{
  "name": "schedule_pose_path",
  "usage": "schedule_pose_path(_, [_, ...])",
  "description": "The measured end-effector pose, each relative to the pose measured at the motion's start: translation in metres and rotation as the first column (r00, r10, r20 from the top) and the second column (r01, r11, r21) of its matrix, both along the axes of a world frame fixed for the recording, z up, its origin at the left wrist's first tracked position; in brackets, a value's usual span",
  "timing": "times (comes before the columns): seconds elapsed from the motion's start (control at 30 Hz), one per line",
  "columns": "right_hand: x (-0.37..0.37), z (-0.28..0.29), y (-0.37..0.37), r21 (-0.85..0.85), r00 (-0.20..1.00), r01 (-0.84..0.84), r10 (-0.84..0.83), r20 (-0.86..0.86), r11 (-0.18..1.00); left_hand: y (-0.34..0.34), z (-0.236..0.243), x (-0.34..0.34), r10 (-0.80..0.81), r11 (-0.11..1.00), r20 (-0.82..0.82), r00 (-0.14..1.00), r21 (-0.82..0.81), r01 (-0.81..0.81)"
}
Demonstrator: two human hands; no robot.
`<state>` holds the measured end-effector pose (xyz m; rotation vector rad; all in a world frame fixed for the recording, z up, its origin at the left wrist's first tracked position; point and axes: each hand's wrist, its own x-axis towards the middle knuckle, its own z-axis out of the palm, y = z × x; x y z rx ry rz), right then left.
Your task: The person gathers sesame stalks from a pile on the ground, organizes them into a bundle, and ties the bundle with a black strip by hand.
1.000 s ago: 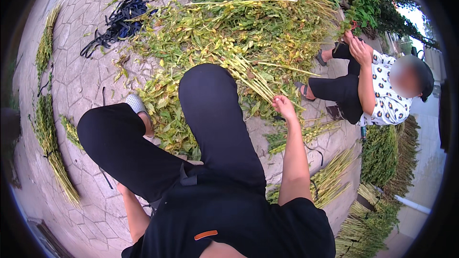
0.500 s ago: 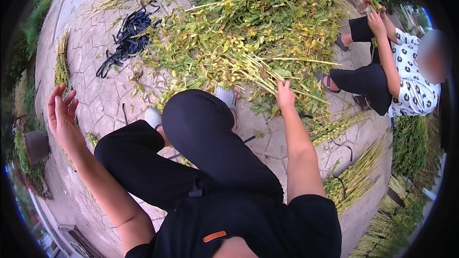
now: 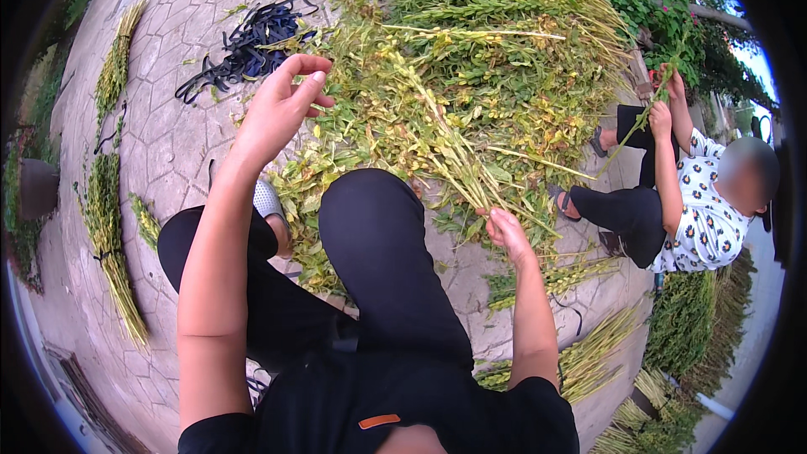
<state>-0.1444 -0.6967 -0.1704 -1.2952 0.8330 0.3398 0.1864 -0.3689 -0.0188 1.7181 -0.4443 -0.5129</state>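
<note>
My right hand is closed at the cut ends of long yellow-green plant stalks. They slant away from it to the far left, over a broad heap of leafy stalks and loose leaves. Loose fingers, bent and apart, show on my left hand, which is raised with nothing in it. It hovers above the left edge of the heap, near a tangle of dark blue straps.
Tied stalk bundles lie on the paving at the left, with more bundles at lower right. A seated person on the right handles a green stalk. My black-trousered knees are in front of me.
My left hand has swung from the far left inward toward the heap. The right hand has come nearer to me with the stalks. The view has shifted, showing more of the left-hand bundles.
</note>
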Motion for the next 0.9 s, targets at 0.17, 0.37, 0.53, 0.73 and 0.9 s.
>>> schedule_pose_path(0.17, [0.003, 0.016, 0.047, -0.054, 0.953, 0.176, -0.157, 0.257, 0.983, 0.003, -0.002, 0.003, -0.024, 0.999, -0.003, 1.0, 0.024, 0.024])
schedule_pose_path(0.37, [0.054, 0.051, 0.057, -0.446, 0.893, 0.236, -0.011, 0.45, 0.863, -0.019, -0.002, -0.001, -0.126, 0.99, -0.099, 0.987, -0.082, 0.119])
schedule_pose_path(0.53, [0.095, 0.081, 0.072, -0.412, 0.82, 0.149, 0.12, 0.559, 0.899, -0.043, 0.013, 0.0, -0.076, 0.897, -0.058, 0.995, -0.44, 0.043])
schedule_pose_path(0.73, [0.143, 0.08, 0.101, -0.667, 0.776, 0.115, 0.352, 0.522, 0.736, -0.03, 0.026, 0.015, 0.169, 0.607, -0.175, 0.97, -0.757, -0.242])
schedule_pose_path(0.9, [0.189, 0.087, 0.075, -0.782, 0.672, -0.283, 0.696, 0.251, 0.555, -0.02, 0.02, 0.029, 0.251, 0.573, -0.171, 0.953, -0.767, -0.288])
